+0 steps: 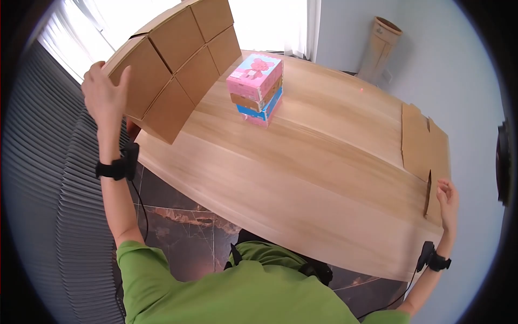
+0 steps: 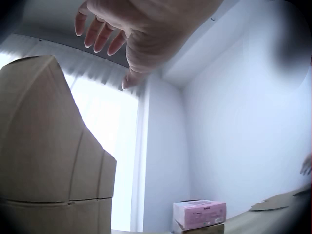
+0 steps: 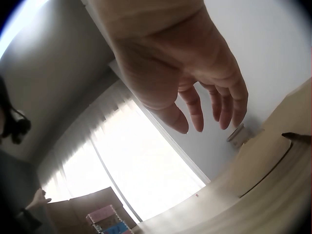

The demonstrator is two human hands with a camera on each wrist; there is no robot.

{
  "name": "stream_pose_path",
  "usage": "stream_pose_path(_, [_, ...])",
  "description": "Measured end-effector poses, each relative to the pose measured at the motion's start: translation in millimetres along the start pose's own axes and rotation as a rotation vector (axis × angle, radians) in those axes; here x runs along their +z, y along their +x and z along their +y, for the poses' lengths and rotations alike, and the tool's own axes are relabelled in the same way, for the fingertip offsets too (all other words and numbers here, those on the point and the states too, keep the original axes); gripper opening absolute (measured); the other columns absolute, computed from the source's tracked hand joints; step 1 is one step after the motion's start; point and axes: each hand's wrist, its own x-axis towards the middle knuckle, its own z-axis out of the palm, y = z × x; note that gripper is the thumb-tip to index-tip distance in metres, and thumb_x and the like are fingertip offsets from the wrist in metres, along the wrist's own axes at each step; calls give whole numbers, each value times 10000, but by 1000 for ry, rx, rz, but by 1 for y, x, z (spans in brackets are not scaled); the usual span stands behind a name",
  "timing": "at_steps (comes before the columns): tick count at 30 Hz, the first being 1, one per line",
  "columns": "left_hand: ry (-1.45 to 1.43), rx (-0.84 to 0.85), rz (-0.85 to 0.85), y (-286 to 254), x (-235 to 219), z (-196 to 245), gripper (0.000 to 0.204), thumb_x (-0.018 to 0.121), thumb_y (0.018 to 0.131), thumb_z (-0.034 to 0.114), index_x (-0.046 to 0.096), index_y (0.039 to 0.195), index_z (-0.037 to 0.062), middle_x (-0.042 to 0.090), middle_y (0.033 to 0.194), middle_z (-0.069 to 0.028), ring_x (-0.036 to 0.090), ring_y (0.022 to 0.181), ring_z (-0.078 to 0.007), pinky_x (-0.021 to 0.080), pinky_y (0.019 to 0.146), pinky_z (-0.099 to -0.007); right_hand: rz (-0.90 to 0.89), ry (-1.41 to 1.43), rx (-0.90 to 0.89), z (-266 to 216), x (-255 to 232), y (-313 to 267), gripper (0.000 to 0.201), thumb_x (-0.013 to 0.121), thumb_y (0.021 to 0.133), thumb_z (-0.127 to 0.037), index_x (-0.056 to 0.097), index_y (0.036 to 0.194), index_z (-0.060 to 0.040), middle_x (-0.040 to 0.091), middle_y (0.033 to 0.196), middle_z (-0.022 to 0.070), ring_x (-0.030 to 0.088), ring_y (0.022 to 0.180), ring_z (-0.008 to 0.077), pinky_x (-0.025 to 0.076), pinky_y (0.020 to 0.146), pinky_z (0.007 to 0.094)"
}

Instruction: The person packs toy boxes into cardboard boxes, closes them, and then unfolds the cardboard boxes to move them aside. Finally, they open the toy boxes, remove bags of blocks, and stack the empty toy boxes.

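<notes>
My left hand [image 1: 106, 97] is raised beside a wall of stacked brown cardboard boxes [image 1: 175, 46] at the table's left end, thumb apart and fingers extended. In the left wrist view nothing lies in the palm of this hand [image 2: 151, 24], and the boxes [image 2: 41, 141] stand to its lower left. At the right end my right hand [image 1: 448, 201] is by the near edge of a flattened cardboard sheet [image 1: 423, 143]. The right wrist view shows the hand [image 3: 180, 63] with fingers loosely bent, holding nothing, and the cardboard [image 3: 263, 151] to its lower right.
A smaller pile of printed boxes, pink [image 1: 256, 73], brown and blue [image 1: 261, 108], stands on the wooden table [image 1: 302, 178] between the hands. Behind the far right edge is a tall beige bin [image 1: 379, 51]. A ribbed grey wall [image 1: 54, 205] runs along the left; curtains hang behind.
</notes>
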Motion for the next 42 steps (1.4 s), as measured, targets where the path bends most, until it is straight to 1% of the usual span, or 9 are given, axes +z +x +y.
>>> stream_pose_path(4, [114, 70, -135, -1, 31, -53, 318, 609, 795, 281, 541, 1058, 114, 561, 991, -47, 528, 950, -230, 445, 766, -374, -81, 22, 16, -48, 16, 7, 259, 527, 846, -77, 508, 1096, -11, 536, 1051, 71, 505, 990, 163, 402, 866, 284])
stream_pose_path(8, [250, 283, -56, 0, 40, -35, 288, 628, 765, 307, 536, 987, 149, 536, 896, 9, 533, 897, -183, 449, 716, -369, -109, -21, -16, -61, 30, 6, 245, 532, 845, -74, 515, 1082, -11, 541, 1025, 49, 510, 971, 149, 418, 829, 282])
stream_pose_path(14, [467, 207, -391, 16, 35, -14, 335, 628, 759, 398, 589, 956, 130, 620, 853, -28, 565, 924, -184, 433, 742, -378, -183, -64, 5, -52, 51, 5, 232, 549, 837, -73, 527, 1064, -33, 536, 1017, 34, 514, 956, 139, 441, 787, 290])
stream_pose_path(18, [414, 36, -324, 33, 37, -33, 405, 534, 799, 519, 627, 1054, 219, 661, 875, -8, 603, 882, -173, 432, 749, -367, -242, -130, 46, -70, 57, -4, 219, 548, 830, -62, 537, 1048, -45, 525, 1020, 28, 513, 956, 140, 452, 753, 263])
stream_pose_path(23, [262, 144, 197, 81, 18, -89, 430, 493, 812, 572, 672, 1003, 230, 678, 814, 30, 647, 683, -106, 470, 560, -248, -202, -116, -3, -61, 44, -1, 210, 544, 832, -46, 538, 1042, -41, 517, 1037, 25, 511, 954, 136, 462, 720, 244])
stream_pose_path(25, [-120, 236, 225, 96, 0, -90, 434, 493, 810, 543, 666, 974, 179, 669, 798, 27, 635, 651, -85, 463, 532, -197, -195, -106, -10, -63, 43, -1, 218, 542, 832, -35, 536, 1050, -39, 516, 1045, 26, 512, 957, 135, 463, 722, 239])
stream_pose_path(32, [-509, 727, 506, 56, -103, 103, 206, 693, 728, 256, 628, 701, 62, 584, 602, -14, 544, 499, -132, 392, 501, -245, -82, 185, -174, -118, 61, -12, 263, 526, 844, -24, 512, 1105, -6, 518, 1072, 55, 524, 976, 133, 464, 754, 247])
stream_pose_path(36, [-890, 861, 546, 1, -89, 198, 164, 721, 553, 104, 574, 622, 94, 467, 566, 15, 407, 532, -169, 297, 610, -324, 87, 406, -278, -149, 58, -12, 240, 501, 852, -10, 517, 1090, 13, 540, 1031, 72, 541, 944, 129, 462, 767, 250])
stream_pose_path(42, [-1257, 922, 221, -96, -66, 301, 192, 597, 528, 212, 420, 599, 190, 354, 628, 52, 383, 641, -127, 268, 559, -281, -123, 389, -281, -141, 66, -7, 174, 457, 843, 34, 536, 996, 13, 548, 955, 42, 557, 903, 118, 455, 780, 250])
